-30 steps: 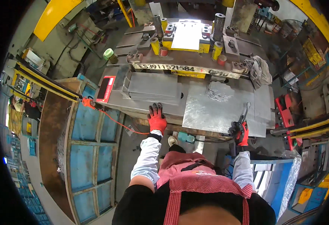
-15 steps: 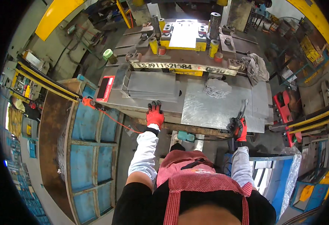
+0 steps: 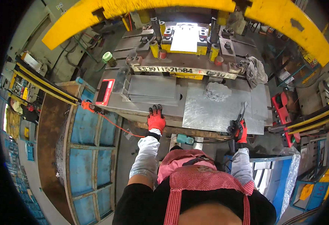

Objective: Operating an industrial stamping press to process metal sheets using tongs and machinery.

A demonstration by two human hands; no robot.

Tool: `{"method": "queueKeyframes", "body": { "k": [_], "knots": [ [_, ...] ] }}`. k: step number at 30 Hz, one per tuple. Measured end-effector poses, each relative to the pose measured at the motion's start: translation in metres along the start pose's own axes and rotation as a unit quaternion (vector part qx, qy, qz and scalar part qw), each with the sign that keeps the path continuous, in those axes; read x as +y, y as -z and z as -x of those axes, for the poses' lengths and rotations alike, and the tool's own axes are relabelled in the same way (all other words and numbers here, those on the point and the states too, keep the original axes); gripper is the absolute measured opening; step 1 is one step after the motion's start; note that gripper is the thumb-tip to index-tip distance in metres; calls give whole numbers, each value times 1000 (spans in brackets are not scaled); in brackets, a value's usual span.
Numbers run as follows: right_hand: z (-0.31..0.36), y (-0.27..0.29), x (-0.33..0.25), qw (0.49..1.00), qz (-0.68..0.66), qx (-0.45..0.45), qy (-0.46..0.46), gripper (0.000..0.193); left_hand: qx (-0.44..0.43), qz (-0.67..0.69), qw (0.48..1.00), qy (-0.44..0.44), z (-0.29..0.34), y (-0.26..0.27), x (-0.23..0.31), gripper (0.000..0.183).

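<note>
My left hand (image 3: 156, 119), in a red glove with dark fingertips, rests at the front edge of the metal table (image 3: 134, 107), fingers spread and holding nothing. Just beyond it lies a stack of flat grey sheets (image 3: 153, 87). At the table's right front, my right hand (image 3: 240, 130), also gloved, is closed around a pliers-like tool (image 3: 243, 108) whose narrow metal end points away from me. That tool is over a large shiny sheet (image 3: 205, 108), which carries a pile of small cut metal pieces (image 3: 217, 91).
Ahead stands a press die with a bright sheet (image 3: 185, 37) between yellow posts. A yellow press beam (image 3: 164, 6) spans above it. A grey rag (image 3: 255, 71) lies at right, a red-framed dark panel (image 3: 105, 92) at left. A teal box (image 3: 185, 139) with a cable is below the table edge.
The yellow upper part of the press has come lower and now spans the top of the view. Both my hands stay nearly in place, the right still gripping the tool.
</note>
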State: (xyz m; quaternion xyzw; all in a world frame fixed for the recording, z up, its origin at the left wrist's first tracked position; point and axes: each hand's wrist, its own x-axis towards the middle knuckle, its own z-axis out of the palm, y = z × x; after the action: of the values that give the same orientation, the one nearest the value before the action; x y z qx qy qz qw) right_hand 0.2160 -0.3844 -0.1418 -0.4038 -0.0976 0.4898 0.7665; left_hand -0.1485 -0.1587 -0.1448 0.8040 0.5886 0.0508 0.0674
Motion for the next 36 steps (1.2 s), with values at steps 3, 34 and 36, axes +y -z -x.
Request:
{"method": "queueKeyframes", "body": {
  "k": [3,34,36],
  "knots": [
    [4,-9,-3,1000,-5,7,8,18,29,14,999,-16,1,-1,1,52],
    [5,-70,-18,978,195,32,74,54,-23,19,999,-19,-2,5,-5,55],
    [0,-153,-41,963,248,-42,102,56,10,24,999,-30,-2,-4,-12,53]
  ]
}}
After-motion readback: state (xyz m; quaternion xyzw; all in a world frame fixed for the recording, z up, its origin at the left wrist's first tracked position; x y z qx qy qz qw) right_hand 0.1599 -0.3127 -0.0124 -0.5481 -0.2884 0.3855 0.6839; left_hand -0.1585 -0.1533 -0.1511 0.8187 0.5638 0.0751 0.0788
